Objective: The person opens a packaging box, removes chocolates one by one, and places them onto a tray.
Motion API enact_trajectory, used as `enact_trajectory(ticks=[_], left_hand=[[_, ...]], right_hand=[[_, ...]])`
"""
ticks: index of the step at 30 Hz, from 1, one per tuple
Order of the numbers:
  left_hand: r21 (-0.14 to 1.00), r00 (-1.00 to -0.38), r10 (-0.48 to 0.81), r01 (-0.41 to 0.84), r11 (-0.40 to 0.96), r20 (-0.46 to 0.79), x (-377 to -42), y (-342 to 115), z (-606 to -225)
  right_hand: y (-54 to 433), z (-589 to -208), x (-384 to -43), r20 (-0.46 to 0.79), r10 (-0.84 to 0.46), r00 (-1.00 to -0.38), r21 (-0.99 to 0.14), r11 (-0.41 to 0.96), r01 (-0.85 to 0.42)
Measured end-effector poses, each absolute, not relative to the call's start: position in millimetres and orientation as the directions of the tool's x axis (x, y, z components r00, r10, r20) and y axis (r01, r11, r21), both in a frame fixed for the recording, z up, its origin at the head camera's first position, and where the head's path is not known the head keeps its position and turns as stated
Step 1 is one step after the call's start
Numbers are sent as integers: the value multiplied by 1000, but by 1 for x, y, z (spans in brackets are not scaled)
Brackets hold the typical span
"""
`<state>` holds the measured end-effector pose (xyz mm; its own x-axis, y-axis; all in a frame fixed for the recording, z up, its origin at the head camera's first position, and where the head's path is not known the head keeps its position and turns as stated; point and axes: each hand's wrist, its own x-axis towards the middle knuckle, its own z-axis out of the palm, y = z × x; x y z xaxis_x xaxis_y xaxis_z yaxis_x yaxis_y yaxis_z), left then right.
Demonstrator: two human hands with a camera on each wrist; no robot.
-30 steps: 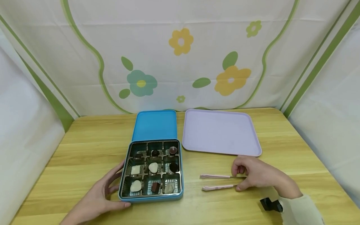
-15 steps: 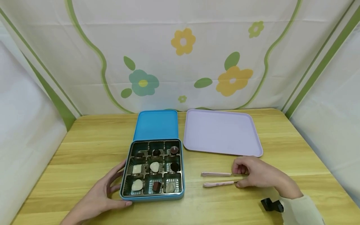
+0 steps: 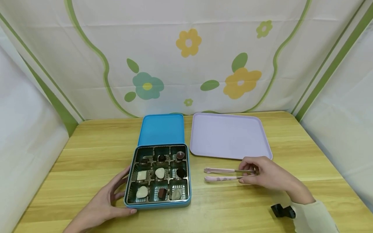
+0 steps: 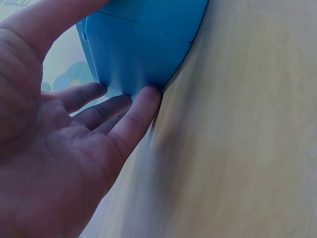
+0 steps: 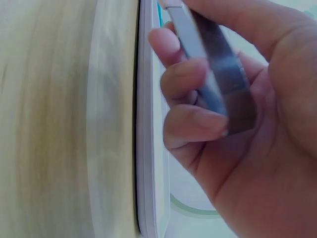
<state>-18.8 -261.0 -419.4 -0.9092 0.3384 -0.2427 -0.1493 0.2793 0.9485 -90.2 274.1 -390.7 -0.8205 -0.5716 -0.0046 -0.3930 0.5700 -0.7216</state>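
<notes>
The right hand (image 3: 269,174) pinches the tongs (image 3: 230,171) near their bend, pink tips apart and pointing toward the tin (image 3: 163,205), which sits on the worktop (image 3: 215,207). So rearward a grip could let the tips twist and lose a chocolate (image 3: 160,173). The left hand (image 3: 100,199) touches the tin's side with spread fingers; pressing too hard might slide it.

wood-grain table (image 3: 78,158) | behind it: white backdrop (image 3: 186,74), printed flowers (image 3: 242,83) | right: white side cloth (image 3: 341,94)
</notes>
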Motion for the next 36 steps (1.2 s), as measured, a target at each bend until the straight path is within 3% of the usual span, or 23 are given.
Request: enact_trajectory(ticks=[10, 30, 36], left_hand=[[944, -911, 336, -138, 301, -240, -18, -262, -421], [951, -915, 343, -116, 287, -215, -19, -259, -420], [949, -909, 349, -127, 288, -228, -19, -261, -421]], right_hand=[[271, -391, -91, 29, -582, -813, -785, 490, -379], [242, -378, -96, 160, -289, -944, -800, 522, -296], [228, -371, -104, 200, -256, -946, -801, 513, -309]])
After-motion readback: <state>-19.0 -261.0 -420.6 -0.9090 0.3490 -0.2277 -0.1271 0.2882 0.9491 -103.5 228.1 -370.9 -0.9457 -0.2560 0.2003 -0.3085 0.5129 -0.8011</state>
